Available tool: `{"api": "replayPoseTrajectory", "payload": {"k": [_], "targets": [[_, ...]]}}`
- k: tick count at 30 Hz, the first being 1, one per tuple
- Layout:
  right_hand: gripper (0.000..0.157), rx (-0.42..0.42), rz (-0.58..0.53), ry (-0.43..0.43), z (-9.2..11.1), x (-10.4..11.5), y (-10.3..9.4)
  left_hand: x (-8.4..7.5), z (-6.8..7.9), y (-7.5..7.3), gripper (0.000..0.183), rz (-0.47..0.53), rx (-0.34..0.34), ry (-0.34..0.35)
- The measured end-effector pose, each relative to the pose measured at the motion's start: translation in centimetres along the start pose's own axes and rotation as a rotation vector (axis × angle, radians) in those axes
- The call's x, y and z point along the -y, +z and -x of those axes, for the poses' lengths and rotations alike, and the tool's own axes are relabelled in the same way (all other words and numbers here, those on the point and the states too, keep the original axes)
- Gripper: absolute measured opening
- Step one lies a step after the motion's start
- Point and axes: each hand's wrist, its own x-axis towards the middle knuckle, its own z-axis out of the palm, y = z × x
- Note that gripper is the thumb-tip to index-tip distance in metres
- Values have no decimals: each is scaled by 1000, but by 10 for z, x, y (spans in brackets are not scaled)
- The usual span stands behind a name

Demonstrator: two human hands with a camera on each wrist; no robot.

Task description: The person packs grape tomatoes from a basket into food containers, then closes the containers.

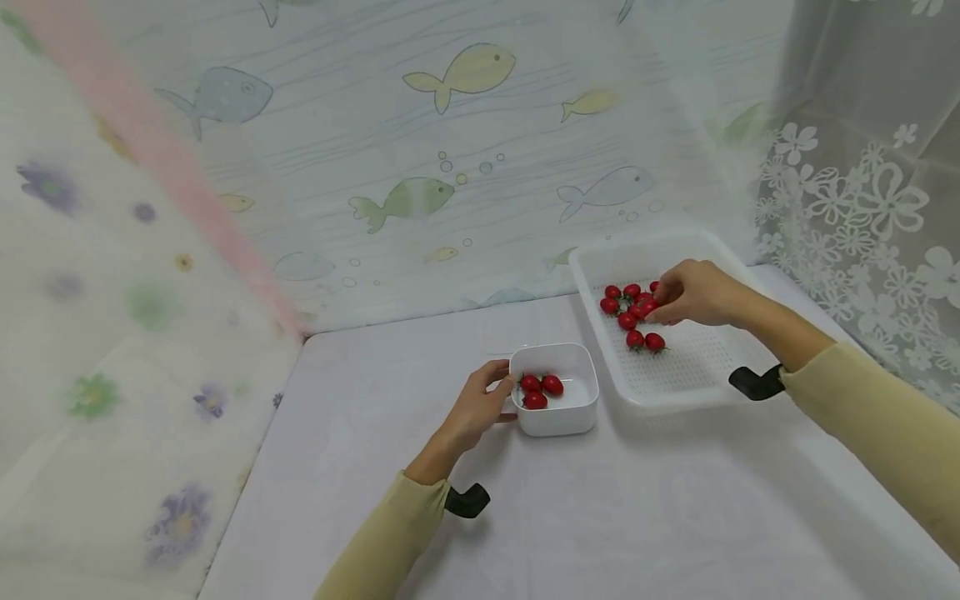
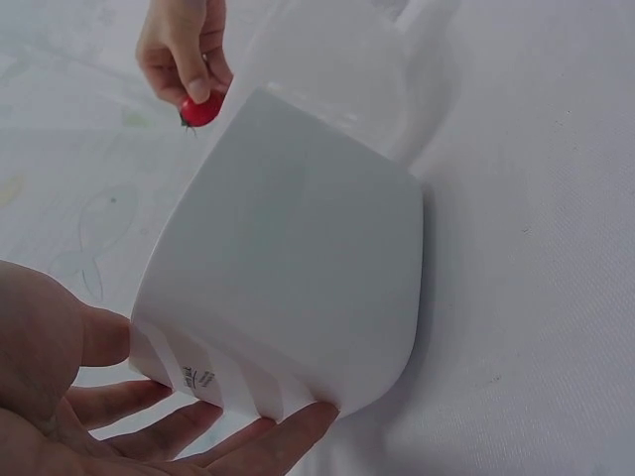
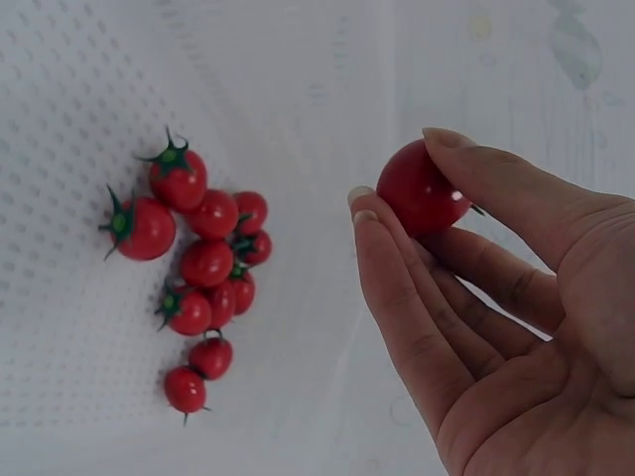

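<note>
My right hand (image 1: 703, 292) is above the white perforated basket (image 1: 678, 400), pinching a red cherry tomato (image 3: 415, 193) between thumb and fingertips. The right wrist view shows the fruit's green stem end partly hidden behind the thumb. Below and beside that hand, several cherry tomatoes (image 3: 206, 263) with green calyxes lie grouped on the basket's floor. My left hand (image 1: 480, 404) holds a small white square box (image 1: 558, 422) by its left side, thumb near the rim and fingers spread along the outer wall. Inside the box are 3 cherry tomatoes (image 1: 535, 401).
Both containers stand on a white cloth-covered table (image 1: 585, 517), the basket right of the box and slightly farther back. A fish-patterned curtain (image 1: 450, 250) hangs behind the table. Flowered sheeting (image 1: 135, 400) hangs on the left, and a lace curtain (image 1: 855, 208) borders the right.
</note>
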Motion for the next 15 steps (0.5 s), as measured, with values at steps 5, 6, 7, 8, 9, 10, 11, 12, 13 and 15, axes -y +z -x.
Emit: {"api": "replayPoseTrajectory", "payload": {"k": [5, 6, 7, 8, 9, 10, 11, 12, 13, 15], "targets": [[25, -10, 16, -37, 7, 10, 5, 0, 0, 0, 39, 1, -1, -4], [25, -12, 23, -47, 8, 12, 6, 1, 0, 0, 39, 2, -2, -6], [24, -14, 27, -57, 9, 14, 7, 1, 0, 0, 39, 2, -2, -6], [23, -16, 32, -64, 10, 15, 8, 1, 0, 0, 40, 3, -1, -5], [24, -17, 31, -71, 10, 16, 9, 1, 0, 0, 40, 3, -1, -4], [24, -17, 31, -76, 11, 17, 10, 1, 0, 0, 40, 4, 0, -4], [24, -18, 32, -79, 12, 18, 11, 1, 0, 0, 40, 3, 1, -4], [25, -17, 32, -83, 13, 18, 13, 0, 0, 0, 40, 4, 2, -3], [26, -16, 32, -88, 13, 19, 13, 0, 0, 0, 40, 4, 3, -2], [28, -19, 38, -96, 14, 21, 15, 0, 0, 0, 40, 4, 4, 1]]}}
